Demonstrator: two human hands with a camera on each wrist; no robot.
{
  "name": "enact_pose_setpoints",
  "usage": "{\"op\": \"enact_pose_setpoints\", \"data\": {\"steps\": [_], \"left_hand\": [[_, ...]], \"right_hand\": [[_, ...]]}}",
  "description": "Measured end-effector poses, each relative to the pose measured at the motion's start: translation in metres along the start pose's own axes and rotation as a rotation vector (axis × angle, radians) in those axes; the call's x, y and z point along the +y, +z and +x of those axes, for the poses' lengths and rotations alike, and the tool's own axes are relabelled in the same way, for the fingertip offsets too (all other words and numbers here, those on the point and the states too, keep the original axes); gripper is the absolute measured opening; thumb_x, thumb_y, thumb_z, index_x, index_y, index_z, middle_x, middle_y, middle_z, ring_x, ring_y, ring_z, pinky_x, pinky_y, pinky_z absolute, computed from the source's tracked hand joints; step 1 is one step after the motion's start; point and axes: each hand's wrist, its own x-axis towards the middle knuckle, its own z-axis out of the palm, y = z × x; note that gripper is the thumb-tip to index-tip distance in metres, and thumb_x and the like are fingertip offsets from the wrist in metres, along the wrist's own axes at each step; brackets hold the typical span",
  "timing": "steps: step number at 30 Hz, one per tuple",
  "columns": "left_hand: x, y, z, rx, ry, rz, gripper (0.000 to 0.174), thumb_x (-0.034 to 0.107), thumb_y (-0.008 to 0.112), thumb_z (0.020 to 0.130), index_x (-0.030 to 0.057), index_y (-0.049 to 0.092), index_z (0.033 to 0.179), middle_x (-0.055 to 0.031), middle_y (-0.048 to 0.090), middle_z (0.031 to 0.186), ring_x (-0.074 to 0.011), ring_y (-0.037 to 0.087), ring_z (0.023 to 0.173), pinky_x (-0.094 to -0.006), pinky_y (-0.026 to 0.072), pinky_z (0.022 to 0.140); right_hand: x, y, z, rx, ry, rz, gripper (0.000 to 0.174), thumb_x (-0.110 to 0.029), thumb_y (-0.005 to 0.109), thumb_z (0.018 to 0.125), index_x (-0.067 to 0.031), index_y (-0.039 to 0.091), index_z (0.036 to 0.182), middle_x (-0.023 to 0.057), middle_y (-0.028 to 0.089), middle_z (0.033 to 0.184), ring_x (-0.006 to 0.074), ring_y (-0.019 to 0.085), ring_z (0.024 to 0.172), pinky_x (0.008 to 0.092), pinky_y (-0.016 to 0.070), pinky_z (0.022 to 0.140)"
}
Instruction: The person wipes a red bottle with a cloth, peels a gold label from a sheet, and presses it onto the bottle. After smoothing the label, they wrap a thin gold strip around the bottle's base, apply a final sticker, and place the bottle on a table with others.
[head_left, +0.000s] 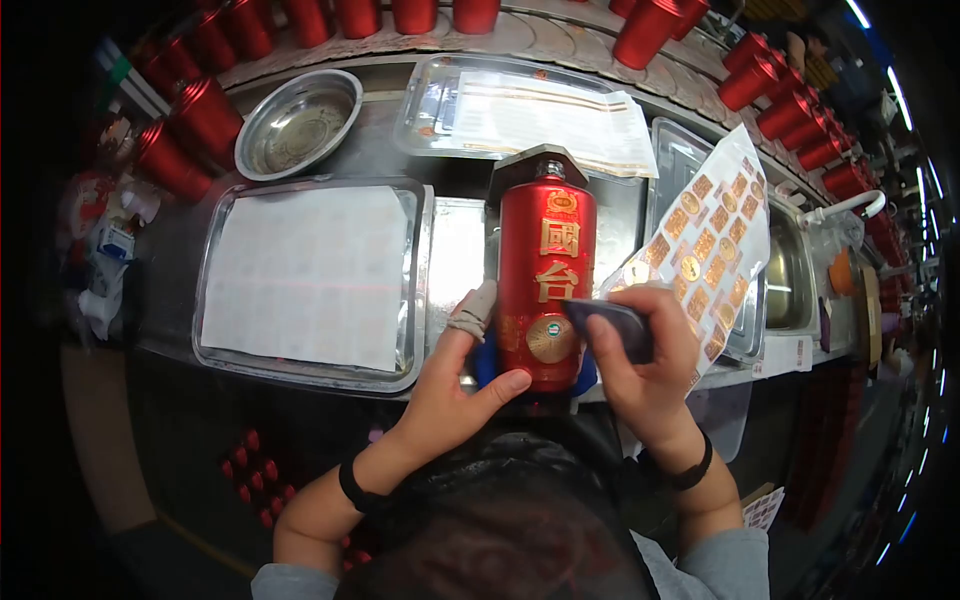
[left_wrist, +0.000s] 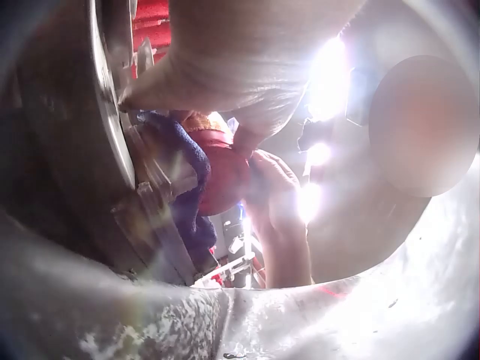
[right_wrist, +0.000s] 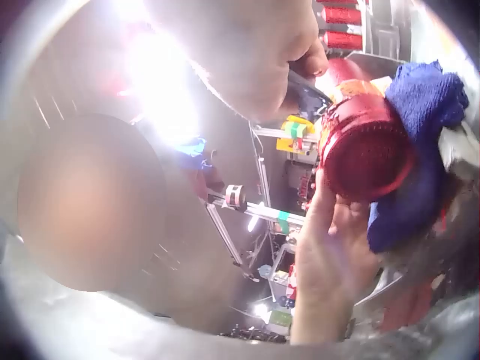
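Note:
A red bottle (head_left: pixel 546 270) with gold characters and a round gold emblem lies with its neck pointing away, on a blue cloth (head_left: pixel 487 362). The left hand (head_left: pixel 447 385) holds its lower left side, thumb near the base, wrapping on one finger. In the right hand (head_left: pixel 645 365) a dark flat tool (head_left: pixel 622 328) is pinched, its tip at the bottle's right side by the emblem. The right wrist view shows the bottle's round base (right_wrist: pixel 367 156), the blue cloth (right_wrist: pixel 424 112) beside it and the left hand (right_wrist: pixel 330 255) against it.
A tray (head_left: pixel 420 340) with a white sheet stands at left, a metal bowl (head_left: pixel 300 125) behind it. Another tray (head_left: pixel 425 100) holds papers. A sheet of gold stickers (head_left: pixel 715 250) lies at right, near a sink (head_left: pixel 790 290). Red bottles (head_left: pixel 650 32) line the back.

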Motion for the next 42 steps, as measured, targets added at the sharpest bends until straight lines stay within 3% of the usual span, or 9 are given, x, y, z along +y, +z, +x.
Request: {"op": "enact_pose_setpoints", "data": {"steps": [2,6,9,13,17,29,32,38,42], "left_hand": [[0.001,-0.003,-0.001,0.008,0.009,0.007,0.085,0.022,0.075,0.088,-0.0061,0.026,0.151,-0.022,0.033,0.154,-0.0283,0.03,0.145,-0.0373,0.0255,0.117],[0.001,0.0,0.001,0.001,0.015,-0.022,0.083,0.022,0.074,0.088,-0.0056,0.027,0.151,-0.0209,0.033,0.154,-0.0272,0.031,0.145,-0.0368,0.0255,0.117],[0.0,-0.003,0.001,0.003,0.022,-0.017,0.083,0.022,0.074,0.089,-0.0049,0.027,0.151,-0.0201,0.034,0.154,-0.0267,0.031,0.144,-0.0366,0.0259,0.116],[0.004,-0.001,0.001,-0.015,-0.017,-0.073,0.083,0.022,0.073,0.089,-0.0044,0.026,0.151,-0.0192,0.035,0.153,-0.0264,0.032,0.144,-0.0364,0.0259,0.116],[-0.001,-0.003,0.0,-0.016,0.014,-0.061,0.08,0.021,0.071,0.091,-0.0049,0.027,0.151,-0.0196,0.033,0.155,-0.0262,0.03,0.145,-0.0363,0.0241,0.117],[-0.007,-0.01,-0.001,-0.065,0.018,-0.086,0.071,0.014,0.064,0.095,-0.0049,0.026,0.152,-0.018,0.031,0.157,-0.0244,0.026,0.147,-0.0364,0.0209,0.119],[-0.014,-0.012,-0.002,-0.072,0.006,-0.101,0.066,0.012,0.059,0.097,-0.0043,0.026,0.152,-0.0177,0.03,0.158,-0.0238,0.024,0.148,-0.036,0.0204,0.119],[-0.008,-0.01,-0.004,-0.024,-0.051,-0.273,0.063,0.014,0.058,0.098,-0.0042,0.03,0.151,-0.0187,0.032,0.157,-0.0257,0.022,0.149,-0.0364,0.0183,0.119],[-0.007,-0.008,-0.003,-0.022,0.016,-0.043,0.07,0.02,0.066,0.094,-0.0039,0.032,0.15,-0.0212,0.036,0.154,-0.0303,0.025,0.148,-0.0374,0.0212,0.118]], "right_hand": [[-0.001,-0.002,-0.001,-0.023,0.002,0.015,0.022,0.001,0.075,0.077,-0.0013,0.066,0.097,0.0106,0.065,0.086,0.0247,0.062,0.073,0.034,0.0491,0.066],[0.004,-0.012,-0.009,-0.225,-0.367,0.01,0.04,0.005,0.074,0.059,-0.005,0.071,0.097,0.0058,0.064,0.087,0.0266,0.06,0.079,0.0376,0.0485,0.071],[0.004,-0.021,-0.024,-0.346,-0.321,0.137,0.04,0.003,0.074,0.056,-0.0058,0.073,0.094,0.0062,0.065,0.088,0.0264,0.06,0.078,0.0369,0.0486,0.071],[-0.002,-0.024,-0.026,-0.226,-0.243,0.09,0.04,0.002,0.075,0.057,-0.0067,0.074,0.096,0.0049,0.065,0.09,0.0258,0.06,0.078,0.0363,0.0478,0.069],[-0.004,-0.015,-0.028,-0.302,-0.421,0.07,0.036,0.004,0.078,0.058,-0.0081,0.073,0.092,0.0043,0.067,0.086,0.0234,0.058,0.074,0.0333,0.0459,0.068],[-0.023,0.003,-0.033,-0.169,-0.483,-0.154,0.033,-0.009,0.077,0.062,-0.0109,0.074,0.095,0.0006,0.06,0.086,0.0205,0.057,0.081,0.0344,0.0448,0.067],[-0.026,0.017,-0.034,-0.295,-0.655,-0.217,0.03,-0.01,0.076,0.064,-0.0108,0.073,0.094,0.0004,0.063,0.09,0.0196,0.058,0.082,0.0338,0.044,0.069],[-0.025,0.019,-0.035,-0.28,-0.642,-0.176,0.03,-0.01,0.076,0.064,-0.011,0.073,0.094,-0.0012,0.06,0.087,0.0187,0.059,0.084,0.0339,0.0434,0.068],[-0.023,0.006,-0.031,-0.233,-0.514,-0.09,0.029,-0.009,0.077,0.061,-0.0107,0.074,0.09,0.0004,0.064,0.092,0.0214,0.058,0.082,0.0359,0.0451,0.07]]}}
